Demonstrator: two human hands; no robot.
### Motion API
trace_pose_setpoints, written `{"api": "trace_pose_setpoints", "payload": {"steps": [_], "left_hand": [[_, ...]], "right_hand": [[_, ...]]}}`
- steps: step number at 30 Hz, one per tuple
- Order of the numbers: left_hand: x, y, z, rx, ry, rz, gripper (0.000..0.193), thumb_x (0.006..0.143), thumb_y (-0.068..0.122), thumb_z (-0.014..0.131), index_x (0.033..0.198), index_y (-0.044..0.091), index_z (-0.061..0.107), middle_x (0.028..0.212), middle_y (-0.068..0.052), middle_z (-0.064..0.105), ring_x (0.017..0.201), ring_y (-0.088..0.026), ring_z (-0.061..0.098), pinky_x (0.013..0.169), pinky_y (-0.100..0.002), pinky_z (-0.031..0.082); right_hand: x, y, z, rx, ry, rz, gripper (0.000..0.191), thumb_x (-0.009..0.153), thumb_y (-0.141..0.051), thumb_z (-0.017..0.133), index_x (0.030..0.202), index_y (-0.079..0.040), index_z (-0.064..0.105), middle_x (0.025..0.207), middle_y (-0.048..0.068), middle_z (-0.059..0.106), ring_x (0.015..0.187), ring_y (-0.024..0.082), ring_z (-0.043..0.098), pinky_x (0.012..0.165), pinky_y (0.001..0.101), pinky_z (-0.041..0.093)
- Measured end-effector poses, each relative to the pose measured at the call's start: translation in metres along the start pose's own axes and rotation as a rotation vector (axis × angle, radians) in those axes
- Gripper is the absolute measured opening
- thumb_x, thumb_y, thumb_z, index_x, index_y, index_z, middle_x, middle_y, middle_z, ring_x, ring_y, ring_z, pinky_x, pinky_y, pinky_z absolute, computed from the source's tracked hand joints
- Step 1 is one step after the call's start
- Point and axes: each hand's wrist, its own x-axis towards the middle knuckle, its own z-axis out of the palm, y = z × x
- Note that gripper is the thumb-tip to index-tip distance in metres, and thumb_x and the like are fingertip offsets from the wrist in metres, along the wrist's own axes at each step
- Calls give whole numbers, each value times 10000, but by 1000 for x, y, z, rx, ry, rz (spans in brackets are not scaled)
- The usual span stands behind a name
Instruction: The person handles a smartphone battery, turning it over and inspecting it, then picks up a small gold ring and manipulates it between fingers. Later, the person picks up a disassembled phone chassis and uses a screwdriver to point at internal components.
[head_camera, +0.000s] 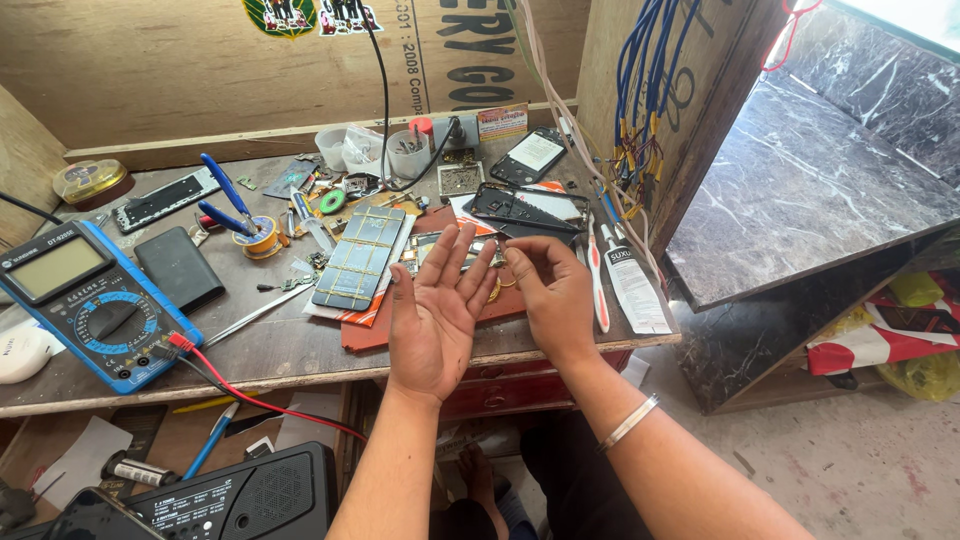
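Observation:
My left hand (432, 312) is held palm up and open over the front edge of the wooden workbench (290, 345), fingers spread, nothing in it. My right hand (550, 290) is beside it, back facing up, fingertips pinched near the left hand's fingertips; a small gold ring-like part (497, 289) lies right under them, and I cannot tell whether the fingers hold anything. A dark phone board (428, 247) lies just beyond my fingers. A metal bangle (628, 422) sits on my right wrist.
A blue multimeter (90, 300) with red and black leads lies at the left. A dark gridded panel (358, 256), blue-handled pliers (228, 195), solder spool (263, 238), tweezers (255, 314), phone frames (525, 205), a glue tube (632, 285), a toothbrush (596, 275) and small cups (370, 150) crowd the bench. A black radio (240, 497) sits below.

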Motion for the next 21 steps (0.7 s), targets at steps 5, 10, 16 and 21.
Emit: {"api": "trace_pose_setpoints", "payload": {"steps": [5,10,16,21], "left_hand": [[1,-4,-2,157,-18,45,861,1032,629,379,1608,3,244,1687,-207,293,1547,-355,341,1281,-469,261],[-4,-18,1,457,-77,185,795,1080,545,441,1617,18,184,1706,-233,266,1566,-378,346,1291,-474,265],[-9,-24,9,589,-120,220,779,1095,476,488,1642,70,109,1740,-210,203,1597,-361,291,1306,-468,245],[-15,-23,19,908,-133,237,806,1071,513,512,1636,49,173,1727,-213,247,1591,-374,326,1247,-463,363]], "right_hand": [[-2,-1,2,-209,10,-73,161,943,-146,736,1003,4,742,899,48,764,791,76,705,723,228,561],[-3,-4,3,-243,36,-77,177,924,-162,754,991,2,754,881,45,764,769,78,696,703,233,554],[-5,-9,1,-279,43,-118,172,920,-157,742,984,1,758,885,46,763,769,71,710,706,229,558],[-4,-6,1,-257,86,-48,149,902,-143,744,946,-1,749,812,37,760,706,66,676,655,227,541]]}}
